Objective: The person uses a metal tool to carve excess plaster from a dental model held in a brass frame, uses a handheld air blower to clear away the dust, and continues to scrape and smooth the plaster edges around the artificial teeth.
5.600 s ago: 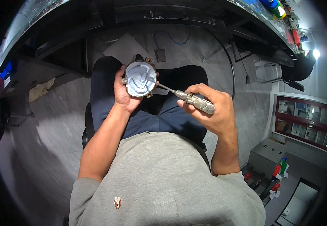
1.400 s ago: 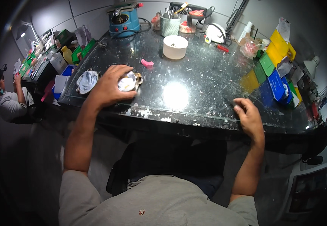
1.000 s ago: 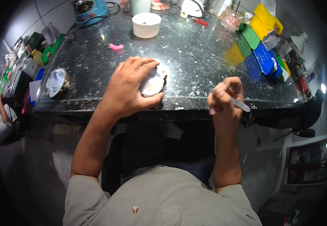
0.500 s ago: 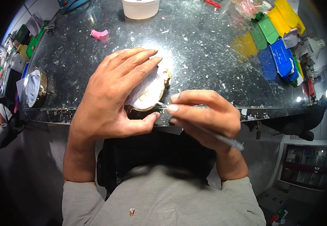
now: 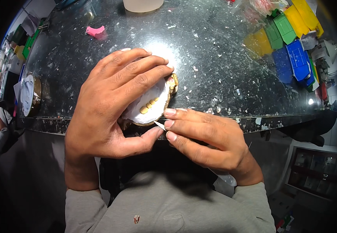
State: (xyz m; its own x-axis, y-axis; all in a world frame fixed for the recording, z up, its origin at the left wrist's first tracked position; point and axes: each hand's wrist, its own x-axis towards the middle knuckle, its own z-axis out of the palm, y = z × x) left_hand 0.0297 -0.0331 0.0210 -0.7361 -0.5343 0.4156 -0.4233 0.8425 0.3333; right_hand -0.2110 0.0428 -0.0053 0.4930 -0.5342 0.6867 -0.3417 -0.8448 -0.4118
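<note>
My left hand (image 5: pixel 112 95) wraps over a round brass dental flask half (image 5: pixel 174 80), fingers across its far side and thumb at the near rim. White plaster (image 5: pixel 135 106) fills the flask. A short row of yellow tooth shapes (image 5: pixel 149 105) is set in it. My right hand (image 5: pixel 211 136) pinches a slim tool (image 5: pixel 160 125) with a pale pointed tip. That tip touches or nearly touches the plaster's near edge beside the rim. Most of the tool's shaft is hidden by my fingers; its translucent end shows below my wrist. The flask is at the bench's front edge.
Another plaster-filled brass flask half (image 5: pixel 28 95) stands at the left of the dark bench (image 5: pixel 207 66). Farther off are a curved pink piece (image 5: pixel 95 31) and a white tub (image 5: pixel 143 5). Blue, green and yellow bins (image 5: pixel 298 58) line the right. Another person (image 5: pixel 1 122) is at the far left.
The flask and both my hands have come a little nearer to me. More of the tooth row shows. The tool's handle has swung down toward me, and its tip has moved left along the rim.
</note>
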